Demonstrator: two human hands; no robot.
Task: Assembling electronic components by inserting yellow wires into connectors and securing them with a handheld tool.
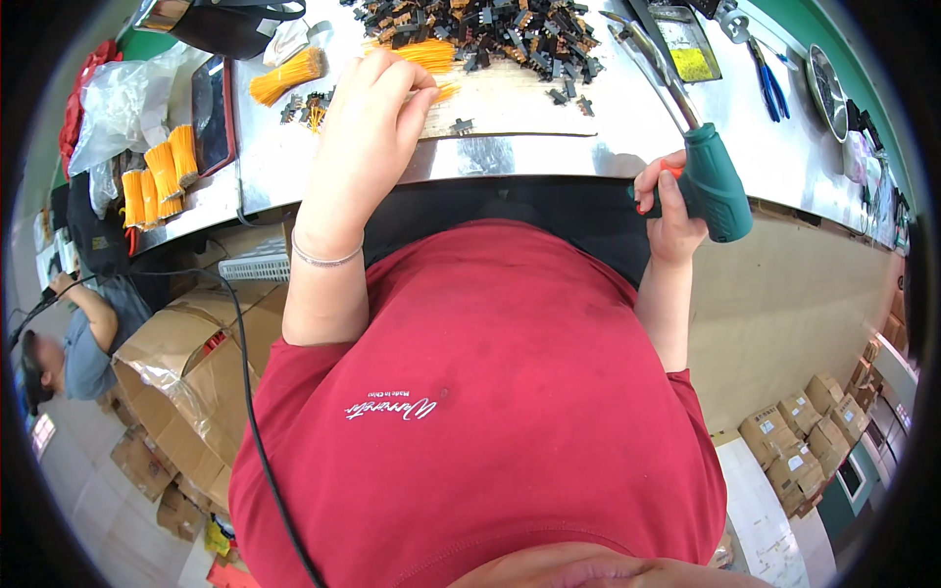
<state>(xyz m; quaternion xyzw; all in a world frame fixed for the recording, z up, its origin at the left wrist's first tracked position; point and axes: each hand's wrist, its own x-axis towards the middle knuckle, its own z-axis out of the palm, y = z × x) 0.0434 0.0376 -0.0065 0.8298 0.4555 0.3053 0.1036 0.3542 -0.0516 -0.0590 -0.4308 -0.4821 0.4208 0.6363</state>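
Observation:
My left hand (377,127) bends over the edge of a pale board (529,103) with its fingers curled together. Its fingertips are hidden, so what they hold cannot be made out. A bundle of thin yellow wires (423,54) lies just beyond it, and more wire ends show by the thumb. My right hand (671,211) grips a green-handled soldering gun (720,186) near its red trigger, the long metal shaft slanting up and left over the bench. One small black slide switch (462,126) sits on the board between my hands.
A heap of black switches (490,29) covers the far side. Yellow wire bundles (162,171) lie at the left beside a plastic bag (127,98). Blue-handled pliers (770,83) and a metal bowl (826,93) are at right. An open carton (191,363) and another person (78,338) are lower left.

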